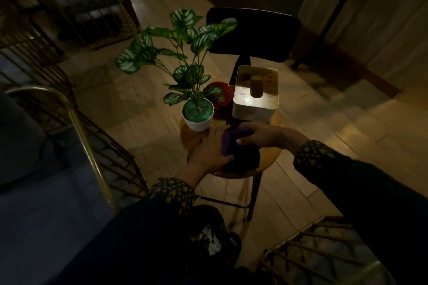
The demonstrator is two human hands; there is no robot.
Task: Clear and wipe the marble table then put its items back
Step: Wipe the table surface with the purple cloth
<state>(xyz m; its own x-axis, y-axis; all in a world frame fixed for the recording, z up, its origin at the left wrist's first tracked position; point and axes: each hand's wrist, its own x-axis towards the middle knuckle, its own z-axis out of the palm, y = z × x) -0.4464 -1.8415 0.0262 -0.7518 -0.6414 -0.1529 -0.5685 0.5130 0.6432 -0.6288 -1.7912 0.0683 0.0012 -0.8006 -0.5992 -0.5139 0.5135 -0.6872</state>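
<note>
Head view, dim warm light, looking down at a small round wooden chair seat point(268, 157) in the middle of the frame, its dark backrest point(253, 33) toward the top.

On the seat stand three things. A potted plant point(198, 114) in a white pot sits at the seat's left edge, its striped green leaves spreading up and left. A red bowl point(220, 97) sits just behind it. A square metal tissue box point(254, 95) stands upright to the right, its oval slot running top to bottom in the frame.

Both hands meet on a purple cloth point(228, 143) bunched on the seat's near side, its long axis running roughly lower left to upper right. The left hand point(212, 148) lies over the cloth's left part, fingers curled around it. The right hand point(261, 135) pinches its upper end, thumb beneath. Patterned sleeves point(315, 157) cover both wrists.

A wire-framed chair point(76, 122) fills the left side.
</note>
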